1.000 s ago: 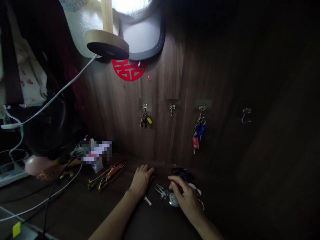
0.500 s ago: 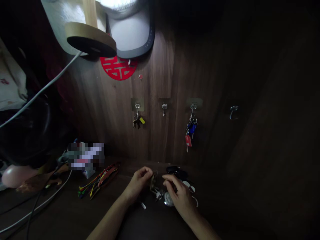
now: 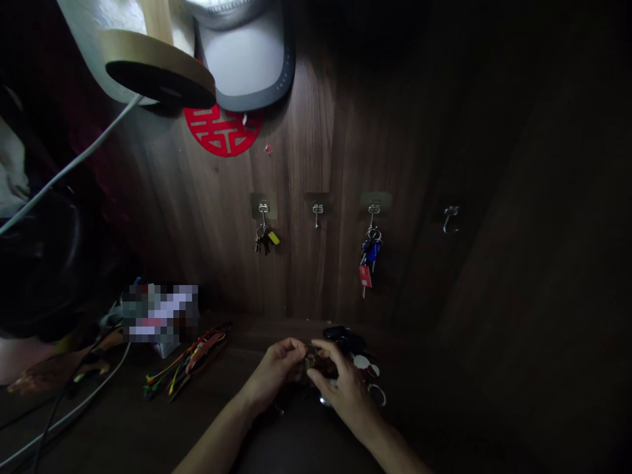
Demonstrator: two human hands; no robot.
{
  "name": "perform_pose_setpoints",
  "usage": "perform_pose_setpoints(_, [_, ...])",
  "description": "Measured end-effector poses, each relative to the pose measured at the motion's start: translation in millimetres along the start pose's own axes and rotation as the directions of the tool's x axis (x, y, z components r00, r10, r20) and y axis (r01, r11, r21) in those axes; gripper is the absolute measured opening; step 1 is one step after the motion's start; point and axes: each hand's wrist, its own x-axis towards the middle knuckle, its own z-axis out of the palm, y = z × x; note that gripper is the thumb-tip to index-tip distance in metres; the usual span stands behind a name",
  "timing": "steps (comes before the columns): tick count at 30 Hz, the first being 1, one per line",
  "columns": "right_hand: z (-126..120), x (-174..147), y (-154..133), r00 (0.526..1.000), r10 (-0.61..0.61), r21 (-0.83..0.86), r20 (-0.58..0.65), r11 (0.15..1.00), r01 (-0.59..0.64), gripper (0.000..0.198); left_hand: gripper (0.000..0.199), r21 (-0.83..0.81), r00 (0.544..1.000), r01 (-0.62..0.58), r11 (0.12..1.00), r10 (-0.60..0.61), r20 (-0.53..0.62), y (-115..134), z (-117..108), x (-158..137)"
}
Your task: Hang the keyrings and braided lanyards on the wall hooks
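Observation:
My left hand (image 3: 276, 368) is closed in a pinch at the top of a bunch of keys (image 3: 310, 360), just above the dark tabletop. Curved round the other side of the bunch, my right hand (image 3: 340, 378) has its thumb and forefinger against the keys; my fingers partly hide them. Beside and below my right hand lie a shiny metal piece (image 3: 326, 399), a ring (image 3: 377, 395) and pale round discs (image 3: 362, 362). A black object (image 3: 344, 338) rests behind that hand, too dark to name.
On the wooden wall, hooks hold keys with a yellow tag (image 3: 266, 239) and keys with blue heads and a red tag (image 3: 365, 276). Two more hooks carry nothing. Left are coloured cords (image 3: 190, 362), a white cable (image 3: 93, 393) and a lamp-like disc (image 3: 158, 69); a cap (image 3: 241, 66) hangs above.
My right hand has moved left and its fingers have come onto the keys beside my left hand. The whole view has shifted slightly, so the wall appears further left.

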Motion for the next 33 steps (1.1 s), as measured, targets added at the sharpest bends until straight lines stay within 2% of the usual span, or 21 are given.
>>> perform_pose_setpoints(7, [3.8, 3.0, 11.1, 0.999, 0.048, 0.129, -0.001, 0.991, -0.047, 0.035, 0.038, -0.04, 0.999, -0.021, 0.999, 0.019, -0.038, 4.7, 6.8, -4.4])
perform_pose_setpoints(11, [5.6, 4.2, 13.2, 0.998, 0.056, 0.154, -0.01, 0.987, -0.054, 0.035, 0.037, -0.02, 0.999, -0.031, 0.999, 0.031, -0.006, 6.3, 7.9, -5.4])
perform_pose_setpoints(15, [6.2, 3.1, 11.6, 0.996, 0.014, 0.029, -0.088, 1.0, -0.011, 0.034, 0.034, -0.005, 0.999, -0.036, 0.999, 0.036, 0.028, 2.9, 5.6, -3.9])
perform_pose_setpoints(18, [5.2, 2.3, 9.9, 0.994, -0.052, -0.089, -0.098, 0.995, 0.043, 0.03, 0.033, -0.006, 0.999, -0.03, 1.0, 0.03, 0.013, 1.7, 4.3, -3.2])
perform_pose_setpoints(24, [1.7, 3.5, 8.9, 0.952, -0.291, -0.319, -0.094, 0.915, 0.248, 0.029, 0.034, 0.031, 1.0, -0.012, 0.999, 0.012, 0.001, 3.2, 5.9, -4.3])
perform_pose_setpoints(29, [-0.4, 5.0, 9.3, 0.929, -0.355, -0.44, -0.104, 0.854, 0.277, 0.021, 0.032, 0.039, 0.999, 0.015, 0.999, -0.017, 0.042, 0.4, 5.4, -4.2])
perform_pose_setpoints(33, [-1.8, 5.9, 11.6, 0.92, -0.372, -0.447, -0.122, 0.848, 0.284, 0.018, 0.033, 0.085, 0.998, 0.04, 0.996, -0.043, 0.035, 1.4, 6.1, -5.2])
